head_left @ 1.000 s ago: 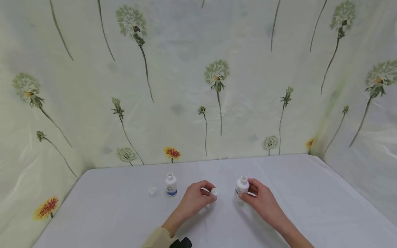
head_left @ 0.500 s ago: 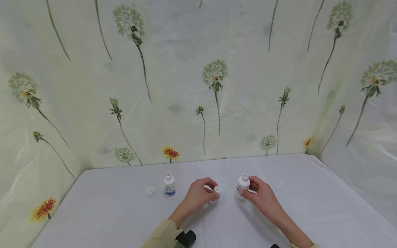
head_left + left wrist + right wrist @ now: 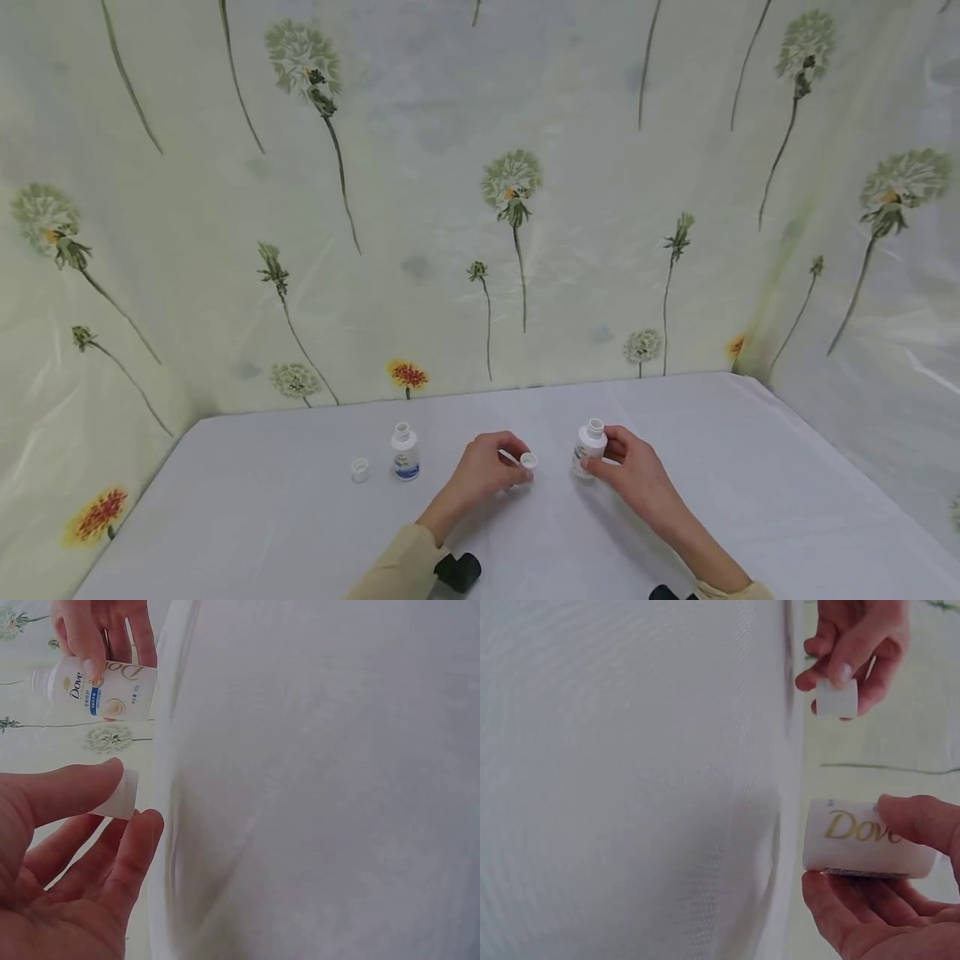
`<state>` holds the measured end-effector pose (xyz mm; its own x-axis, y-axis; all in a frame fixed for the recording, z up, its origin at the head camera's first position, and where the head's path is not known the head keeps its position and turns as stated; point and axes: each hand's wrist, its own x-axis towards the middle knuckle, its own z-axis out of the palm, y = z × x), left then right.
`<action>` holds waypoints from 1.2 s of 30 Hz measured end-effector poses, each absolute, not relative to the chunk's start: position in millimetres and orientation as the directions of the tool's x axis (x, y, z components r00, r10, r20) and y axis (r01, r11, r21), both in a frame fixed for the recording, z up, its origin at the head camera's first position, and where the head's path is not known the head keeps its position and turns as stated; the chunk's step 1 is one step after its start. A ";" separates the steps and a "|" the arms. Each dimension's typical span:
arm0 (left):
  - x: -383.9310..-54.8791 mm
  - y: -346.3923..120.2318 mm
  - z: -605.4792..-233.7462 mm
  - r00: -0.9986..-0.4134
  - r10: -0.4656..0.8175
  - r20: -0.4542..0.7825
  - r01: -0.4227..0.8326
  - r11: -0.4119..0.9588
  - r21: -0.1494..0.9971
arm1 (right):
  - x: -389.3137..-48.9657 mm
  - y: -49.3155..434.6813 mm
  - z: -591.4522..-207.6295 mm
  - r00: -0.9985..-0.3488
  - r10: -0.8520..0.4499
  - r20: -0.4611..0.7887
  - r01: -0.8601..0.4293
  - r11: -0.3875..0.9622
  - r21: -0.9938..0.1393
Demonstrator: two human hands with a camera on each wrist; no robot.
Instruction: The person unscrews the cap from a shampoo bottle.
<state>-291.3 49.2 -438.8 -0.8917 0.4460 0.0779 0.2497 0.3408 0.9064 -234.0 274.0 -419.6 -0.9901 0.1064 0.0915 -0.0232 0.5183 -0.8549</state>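
My left hand (image 3: 489,468) pinches a small white screw cap (image 3: 529,462) between thumb and fingers, its hollow side facing up. To its right, my right hand (image 3: 636,472) grips a white Dove bottle (image 3: 587,450) by its body, thumb in front. That bottle stands upright with its mouth uncovered. A gap separates cap and bottle. In the left wrist view the Dove bottle (image 3: 112,691) shows its printed label, and the cap (image 3: 124,799) sits under my thumb. The right wrist view shows the bottle (image 3: 840,851) held low. Whether it touches the table, I cannot tell.
A second white bottle (image 3: 406,457) with a blue-marked label stands uncapped on the white-covered table (image 3: 262,525), left of my left hand. Beside it lies another white cap (image 3: 360,470). A flower-printed sheet (image 3: 420,208) hangs behind the table.
Both hands have shifted slightly right relative to the table, still holding the cap and the bottle. The bottle on the left stays in place while the head view drifts a little.
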 end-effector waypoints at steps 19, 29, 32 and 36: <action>-306.5 66.8 -438.8 -0.889 0.449 0.092 0.285 0.384 0.879 | -246.5 278.4 -423.5 -0.987 0.123 0.106 -0.026 0.527 -0.849; -316.2 73.9 -438.1 -0.889 0.451 0.083 0.272 0.373 0.887 | -253.0 280.8 -423.4 -0.985 0.143 0.093 0.000 0.544 -0.839; -316.5 76.6 -438.3 -0.889 0.450 0.083 0.269 0.366 0.891 | -256.3 282.7 -424.8 -0.986 0.143 0.087 0.006 0.550 -0.835; -316.3 81.1 -439.4 -0.883 0.462 0.080 0.272 0.366 0.890 | -259.6 284.7 -427.3 -0.985 0.145 0.091 0.005 0.555 -0.832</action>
